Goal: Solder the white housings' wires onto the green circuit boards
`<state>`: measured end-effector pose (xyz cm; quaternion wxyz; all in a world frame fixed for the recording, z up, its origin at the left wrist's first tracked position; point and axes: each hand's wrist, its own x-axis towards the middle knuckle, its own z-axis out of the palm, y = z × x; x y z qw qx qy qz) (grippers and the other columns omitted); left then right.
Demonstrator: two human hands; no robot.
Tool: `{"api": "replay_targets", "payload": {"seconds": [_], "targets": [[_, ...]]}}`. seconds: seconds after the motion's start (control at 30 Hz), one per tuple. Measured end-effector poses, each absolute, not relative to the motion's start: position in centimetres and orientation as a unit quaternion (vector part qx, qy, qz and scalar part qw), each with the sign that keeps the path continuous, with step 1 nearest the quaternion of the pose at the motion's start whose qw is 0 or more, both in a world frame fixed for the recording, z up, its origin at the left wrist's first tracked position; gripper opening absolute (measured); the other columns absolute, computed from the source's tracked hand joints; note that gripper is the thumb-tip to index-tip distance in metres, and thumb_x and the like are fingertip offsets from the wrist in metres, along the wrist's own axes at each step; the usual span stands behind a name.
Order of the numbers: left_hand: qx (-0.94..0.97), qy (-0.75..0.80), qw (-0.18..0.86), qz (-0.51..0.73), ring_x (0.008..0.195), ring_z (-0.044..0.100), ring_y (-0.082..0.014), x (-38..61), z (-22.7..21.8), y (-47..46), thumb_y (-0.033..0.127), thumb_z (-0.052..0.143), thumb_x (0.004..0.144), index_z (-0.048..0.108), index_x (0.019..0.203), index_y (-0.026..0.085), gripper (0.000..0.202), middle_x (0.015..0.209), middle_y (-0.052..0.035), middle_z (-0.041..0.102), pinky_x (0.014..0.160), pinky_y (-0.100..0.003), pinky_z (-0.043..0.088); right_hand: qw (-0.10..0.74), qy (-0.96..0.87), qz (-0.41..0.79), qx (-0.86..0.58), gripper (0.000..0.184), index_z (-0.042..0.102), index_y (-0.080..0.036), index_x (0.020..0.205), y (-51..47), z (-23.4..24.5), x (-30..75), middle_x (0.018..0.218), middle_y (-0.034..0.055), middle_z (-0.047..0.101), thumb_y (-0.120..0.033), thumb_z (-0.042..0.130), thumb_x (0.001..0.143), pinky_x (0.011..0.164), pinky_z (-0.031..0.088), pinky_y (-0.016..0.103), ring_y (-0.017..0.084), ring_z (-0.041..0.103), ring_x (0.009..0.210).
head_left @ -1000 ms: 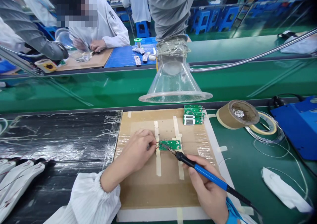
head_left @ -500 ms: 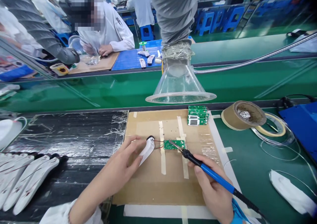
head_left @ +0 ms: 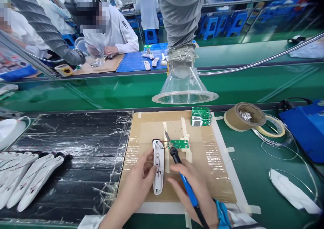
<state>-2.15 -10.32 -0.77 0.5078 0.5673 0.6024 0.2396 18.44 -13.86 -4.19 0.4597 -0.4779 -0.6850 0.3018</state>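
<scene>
My left hand (head_left: 141,175) grips a white plastic housing (head_left: 158,185) by its left edge, fingers and thumb around its side. The housing lies nearly upright in view on the cardboard, its open inside showing thin wires and small parts. Red and black wires run from its dark top end to a green circuit board (head_left: 180,143) taped on the cardboard. In my right hand (head_left: 194,188) is a blue-handled soldering iron (head_left: 187,185). Its metal tip points up and left, above the board's left end and apart from it.
A stack of green boards (head_left: 201,116) sits at the cardboard's back right. More white housings (head_left: 40,181) lie on the black mat (head_left: 83,137) at left. A clear fume hood (head_left: 184,87) hangs ahead. To the right are a tape roll with metal wool (head_left: 235,119) and solder wire (head_left: 286,141).
My left hand has moved right and the housing now stands straighter, its inside facing up. The soldering iron's tip has lifted off the board and shifted left.
</scene>
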Motion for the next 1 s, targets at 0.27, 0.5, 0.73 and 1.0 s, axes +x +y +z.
{"api": "replay_targets", "payload": {"seconds": [0.27, 0.5, 0.73, 1.0], "targets": [[0.539, 0.599, 0.532, 0.26, 0.079, 0.073, -0.0231, -1.9, -1.2, -11.3, 0.033, 0.051, 0.1, 0.046, 0.151, 0.025, 0.052, 0.094, -0.0027, 0.073, 0.074, -0.039, 0.063, 0.415, -0.736, 0.316, -0.431, 0.021, 0.057, -0.028, 0.13, -13.6, -5.1, 16.4, 0.11, 0.0077, 0.069, -0.019, 0.052, 0.112, 0.084, 0.058, 0.041, 0.028, 0.068, 0.098], [0.573, 0.607, 0.443, 0.327, 0.08, 0.071, -0.0154, -1.2, -1.8, -12.0, 0.021, 0.05, 0.102, 0.052, 0.145, 0.034, 0.045, 0.163, -0.012, 0.041, 0.076, -0.038, 0.065, 0.466, -0.694, 0.294, -0.463, 0.02, 0.061, -0.03, 0.125, -12.9, -5.0, 16.6, 0.104, 0.0023, 0.071, -0.016, 0.06, 0.11, 0.082, 0.056, 0.031, 0.021, 0.07, 0.094], [0.66, 0.598, 0.324, 0.318, 0.139, 0.059, -0.0324, 0.0, -2.8, -10.4, 0.017, 0.055, 0.104, 0.074, 0.114, 0.031, 0.026, 0.168, -0.0065, 0.035, 0.095, -0.044, 0.064, 0.515, -0.602, 0.332, -0.512, 0.021, 0.065, -0.032, 0.122, -11.2, -4.7, 16.6, 0.102, -0.0032, 0.074, -0.018, 0.065, 0.107, 0.085, 0.059, 0.023, 0.016, 0.073, 0.093], [0.643, 0.583, 0.347, 0.356, 0.121, 0.071, -0.0255, 1.8, -3.1, -8.5, 0.016, 0.062, 0.102, 0.079, 0.095, 0.026, 0.021, 0.156, -0.0079, 0.053, 0.094, -0.037, 0.064, 0.536, -0.544, 0.332, -0.554, 0.017, 0.068, -0.03, 0.124, -10.4, -4.8, 17.2, 0.103, -0.0017, 0.077, -0.027, 0.066, 0.107, 0.088, 0.061, 0.024, 0.016, 0.075, 0.094]]}}
